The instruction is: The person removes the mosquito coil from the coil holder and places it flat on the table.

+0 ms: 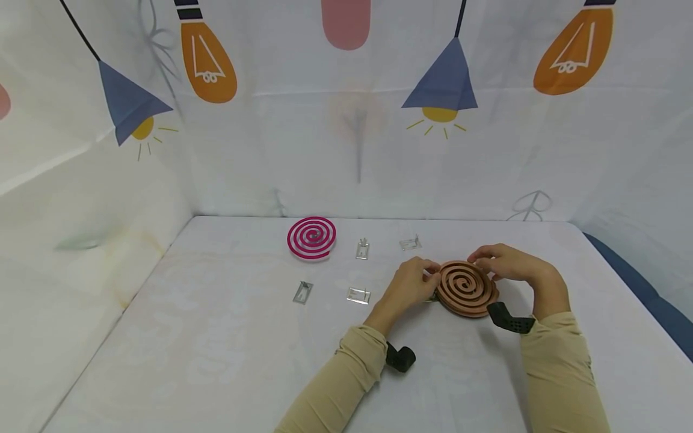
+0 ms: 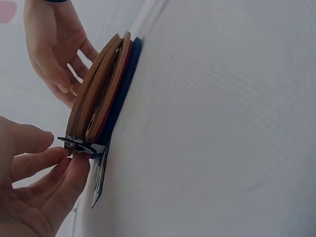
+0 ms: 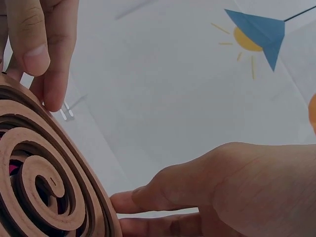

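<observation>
Brown mosquito coils (image 1: 467,288) lie stacked at the table's right, their spiral facing up. In the left wrist view, thin red and dark blue layers (image 2: 129,74) show beneath the brown ones. My left hand (image 1: 409,282) holds the stack's left edge with its fingertips, right by a metal coil stand (image 2: 98,177) at that edge. On the far right side, my right hand (image 1: 511,264) touches the rim with its fingertips, its fingers (image 3: 163,192) fairly straight. The stand is mostly hidden by the left hand in the head view.
A magenta mosquito coil (image 1: 312,238) lies toward the table's back. Several small metal stands are spread about, among them one near the back (image 1: 363,249), one in the middle (image 1: 358,295) and one at left (image 1: 302,292). White fabric walls enclose the table (image 1: 206,349).
</observation>
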`<act>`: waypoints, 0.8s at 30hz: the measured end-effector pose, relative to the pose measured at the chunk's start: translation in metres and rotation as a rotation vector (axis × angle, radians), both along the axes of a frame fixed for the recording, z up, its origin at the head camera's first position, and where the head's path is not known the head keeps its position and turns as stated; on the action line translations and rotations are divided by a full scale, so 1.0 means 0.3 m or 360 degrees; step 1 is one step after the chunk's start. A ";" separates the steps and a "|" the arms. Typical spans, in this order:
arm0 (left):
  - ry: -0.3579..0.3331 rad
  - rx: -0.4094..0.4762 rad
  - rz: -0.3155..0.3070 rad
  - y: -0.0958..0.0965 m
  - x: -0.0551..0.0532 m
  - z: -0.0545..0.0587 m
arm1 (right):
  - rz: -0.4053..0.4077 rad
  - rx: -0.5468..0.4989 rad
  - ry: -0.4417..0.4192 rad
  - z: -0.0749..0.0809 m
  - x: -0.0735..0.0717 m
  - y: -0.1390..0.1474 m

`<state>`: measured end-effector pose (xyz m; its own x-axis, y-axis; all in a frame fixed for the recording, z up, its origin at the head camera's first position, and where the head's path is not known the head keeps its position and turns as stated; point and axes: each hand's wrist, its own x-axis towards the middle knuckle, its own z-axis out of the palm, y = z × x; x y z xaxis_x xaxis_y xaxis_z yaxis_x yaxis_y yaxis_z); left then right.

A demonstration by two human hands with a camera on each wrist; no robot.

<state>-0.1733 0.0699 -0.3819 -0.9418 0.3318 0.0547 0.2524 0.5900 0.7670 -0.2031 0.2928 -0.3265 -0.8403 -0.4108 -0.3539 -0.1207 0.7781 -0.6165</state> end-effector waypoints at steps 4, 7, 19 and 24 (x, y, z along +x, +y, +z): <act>0.0018 -0.0006 -0.0011 -0.003 -0.001 0.001 | 0.0006 0.0005 0.0005 0.000 0.000 -0.001; 0.0032 -0.0008 -0.0018 -0.006 -0.002 0.003 | 0.0011 0.0003 0.0019 -0.003 -0.001 -0.004; 0.0094 -0.0037 -0.0003 -0.012 -0.006 0.012 | -0.0021 0.0004 0.0155 0.000 -0.003 -0.009; 0.0086 -0.0008 0.0001 -0.021 -0.009 0.017 | -0.0031 -0.0014 0.0246 0.005 -0.001 -0.028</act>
